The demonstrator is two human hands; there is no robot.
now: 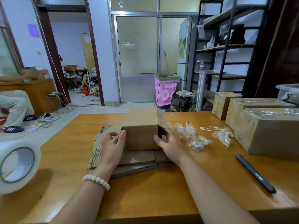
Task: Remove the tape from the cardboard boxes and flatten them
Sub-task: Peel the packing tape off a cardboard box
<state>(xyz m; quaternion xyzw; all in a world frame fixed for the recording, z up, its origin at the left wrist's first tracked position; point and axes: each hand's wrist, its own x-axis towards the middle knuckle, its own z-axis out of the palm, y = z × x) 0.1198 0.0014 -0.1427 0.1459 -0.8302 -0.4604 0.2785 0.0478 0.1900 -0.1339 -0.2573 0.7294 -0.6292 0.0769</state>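
Observation:
A small brown cardboard box (140, 131) stands on a stack of flattened cardboard (139, 159) in the middle of the wooden table (145, 191). Its right end flap sticks up open. My left hand (113, 146) grips the box's left side, thumb on the front face and fingers curled round the left edge. My right hand (169, 145) holds the right end, thumb on the front face and fingers reaching into the open end. Crumpled strips of removed clear tape (194, 138) lie to the right of the box.
Three taped cardboard boxes (262, 126) stand at the table's right, with more crumpled tape (223, 135) before them. A dark pen-like tool (255, 173) lies at the front right. A large roll of clear tape (17, 165) sits at the left edge. A person sits at far left.

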